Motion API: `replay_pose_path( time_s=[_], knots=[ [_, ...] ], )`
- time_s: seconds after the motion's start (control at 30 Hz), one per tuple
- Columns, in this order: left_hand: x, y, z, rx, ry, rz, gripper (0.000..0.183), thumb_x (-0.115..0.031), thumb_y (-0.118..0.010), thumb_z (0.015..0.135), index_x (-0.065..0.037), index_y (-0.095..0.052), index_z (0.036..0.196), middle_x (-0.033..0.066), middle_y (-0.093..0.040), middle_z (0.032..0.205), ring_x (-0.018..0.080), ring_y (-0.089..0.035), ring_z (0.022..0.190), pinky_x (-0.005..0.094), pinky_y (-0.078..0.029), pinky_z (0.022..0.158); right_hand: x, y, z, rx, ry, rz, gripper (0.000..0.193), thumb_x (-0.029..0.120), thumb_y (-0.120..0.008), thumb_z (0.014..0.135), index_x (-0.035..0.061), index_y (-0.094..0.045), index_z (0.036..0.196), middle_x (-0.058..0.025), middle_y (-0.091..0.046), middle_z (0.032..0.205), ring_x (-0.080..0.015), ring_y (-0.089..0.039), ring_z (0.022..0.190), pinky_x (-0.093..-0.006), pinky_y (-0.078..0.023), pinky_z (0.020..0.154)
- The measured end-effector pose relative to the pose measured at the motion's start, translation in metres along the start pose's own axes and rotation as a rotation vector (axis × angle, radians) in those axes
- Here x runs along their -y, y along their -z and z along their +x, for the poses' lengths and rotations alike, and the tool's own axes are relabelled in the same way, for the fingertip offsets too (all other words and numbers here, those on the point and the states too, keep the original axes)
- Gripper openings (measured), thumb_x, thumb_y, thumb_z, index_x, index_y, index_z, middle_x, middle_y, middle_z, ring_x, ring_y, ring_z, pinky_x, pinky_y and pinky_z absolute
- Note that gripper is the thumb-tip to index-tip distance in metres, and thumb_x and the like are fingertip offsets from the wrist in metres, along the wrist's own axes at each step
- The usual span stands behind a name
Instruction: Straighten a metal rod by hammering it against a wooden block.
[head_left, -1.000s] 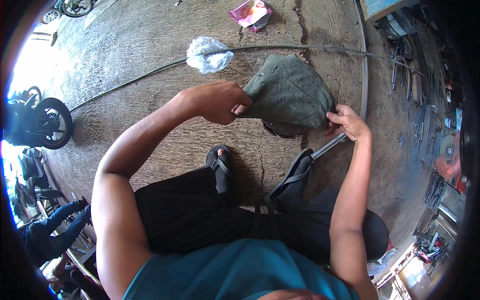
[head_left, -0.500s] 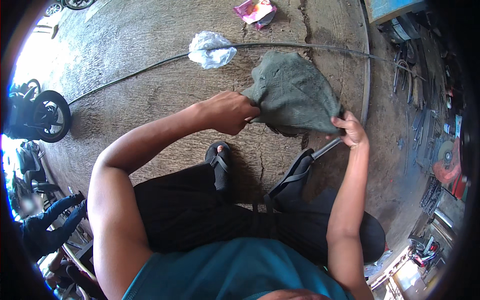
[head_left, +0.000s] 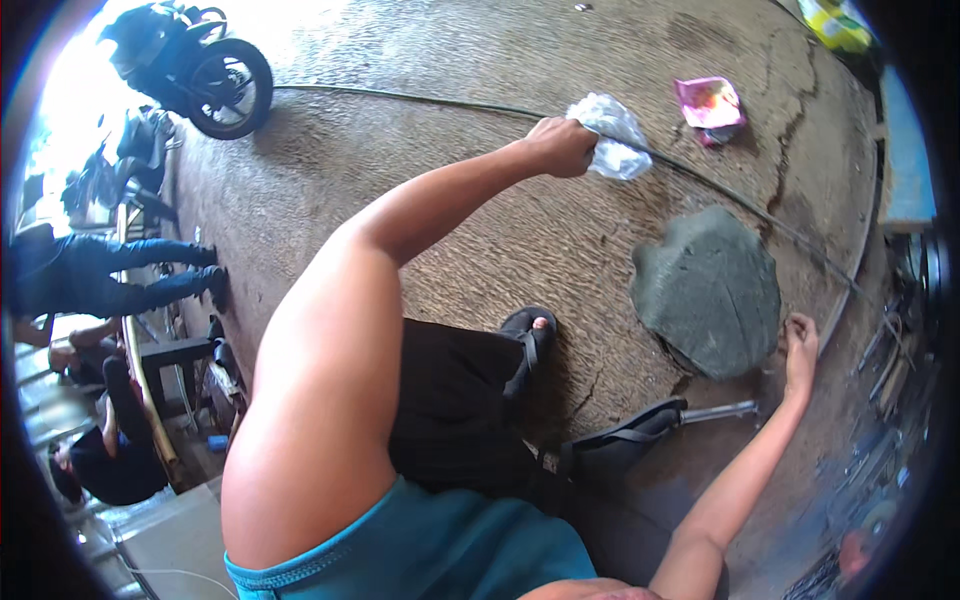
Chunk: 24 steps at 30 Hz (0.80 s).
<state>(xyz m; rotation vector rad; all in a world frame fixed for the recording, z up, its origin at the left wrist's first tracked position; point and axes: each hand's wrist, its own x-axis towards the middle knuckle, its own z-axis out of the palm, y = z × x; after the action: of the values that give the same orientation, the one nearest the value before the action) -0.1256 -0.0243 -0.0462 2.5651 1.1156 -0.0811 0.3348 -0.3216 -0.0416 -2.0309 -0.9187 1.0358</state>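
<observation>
A grey-green cloth (head_left: 705, 290) lies spread over a dark thing on the ground, most of which it hides. My left hand (head_left: 562, 147) is stretched far forward, fingers curled closed, at the edge of a crumpled clear plastic bag (head_left: 618, 150). A thin dark hose (head_left: 720, 193) runs past the same spot; whether my fingers hold the bag or the hose is hidden. Just right of the cloth, my right hand (head_left: 800, 345) hovers with loosely bent fingers apart, holding nothing.
A pink packet (head_left: 710, 105) lies beyond the bag. By my foot, a metal bar (head_left: 720, 412) pokes out near a black sandal (head_left: 630, 437). A motorcycle (head_left: 205, 80) stands far left, with people (head_left: 130, 275) along that side. Metal scraps (head_left: 890, 360) line the right.
Both hands have let go of the cloth, which now lies draped. My left hand has moved forward to the bag and hose; my right stays beside the cloth. The view has turned left.
</observation>
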Motion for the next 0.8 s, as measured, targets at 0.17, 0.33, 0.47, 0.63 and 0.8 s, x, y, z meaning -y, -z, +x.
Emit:
replay_pose_path(
  time_s=[0.17, 0.33, 0.47, 0.63, 0.8],
  knots=[
    [0.078, -0.030, 0.001, 0.135, 0.504, 0.064, 0.035, -0.025, -0.058, 0.081, -0.003, -0.064, 0.107, 0.0201, -0.067, 0.102, 0.0373, -0.065, 0.101, 0.0458, -0.052, 0.088, 0.003, -0.037, 0.106, -0.033, 0.259, -0.632, 0.034, 0.010, -0.061, 0.091, 0.0032, -0.054, 0.123, -0.0140, -0.057, 0.123, -0.0312, -0.057, 0.111, -0.0379, -0.044, 0.095],
    [0.094, -0.056, 0.001, 0.070, 0.582, 0.047, 0.057, -0.014, -0.059, 0.078, -0.002, -0.045, 0.131, 0.0226, -0.045, 0.137, 0.0420, -0.048, 0.124, 0.0466, -0.046, 0.100, 0.011, -0.065, 0.162, -0.105, 0.501, -1.066, 0.044, 0.013, -0.064, 0.089, 0.0060, -0.049, 0.130, -0.0124, -0.049, 0.134, -0.0343, -0.045, 0.125, -0.0474, -0.040, 0.100],
    [0.088, -0.070, 0.014, -0.056, 0.639, -0.036, 0.062, -0.011, -0.058, 0.076, 0.000, -0.041, 0.135, 0.0219, -0.042, 0.138, 0.0433, -0.048, 0.123, 0.0466, -0.045, 0.101, 0.006, -0.061, 0.189, -0.093, 0.618, -1.132, 0.034, 0.015, -0.063, 0.089, 0.0043, -0.053, 0.119, -0.0147, -0.055, 0.113, -0.0354, -0.049, 0.112, -0.0511, -0.042, 0.091],
    [0.100, -0.072, 0.003, -0.148, 0.591, 0.063, 0.059, -0.020, -0.065, 0.080, 0.000, -0.044, 0.132, 0.0192, -0.044, 0.137, 0.0389, -0.036, 0.132, 0.0476, -0.036, 0.107, -0.016, -0.032, 0.203, 0.065, 0.695, -0.885, 0.010, 0.007, -0.056, 0.091, -0.0015, -0.052, 0.093, -0.0202, -0.056, 0.091, -0.0407, -0.052, 0.096, -0.0476, -0.042, 0.080],
    [0.128, -0.054, -0.017, -0.527, 0.379, 0.189, 0.051, -0.018, -0.061, 0.087, -0.003, -0.045, 0.133, 0.0184, -0.046, 0.137, 0.0381, -0.036, 0.133, 0.0487, -0.030, 0.110, -0.020, 0.019, 0.190, -0.024, 0.743, -0.698, 0.011, 0.006, -0.048, 0.097, -0.0035, -0.053, 0.095, -0.0236, -0.056, 0.089, -0.0426, -0.056, 0.086, -0.0475, -0.043, 0.074]
  ],
)
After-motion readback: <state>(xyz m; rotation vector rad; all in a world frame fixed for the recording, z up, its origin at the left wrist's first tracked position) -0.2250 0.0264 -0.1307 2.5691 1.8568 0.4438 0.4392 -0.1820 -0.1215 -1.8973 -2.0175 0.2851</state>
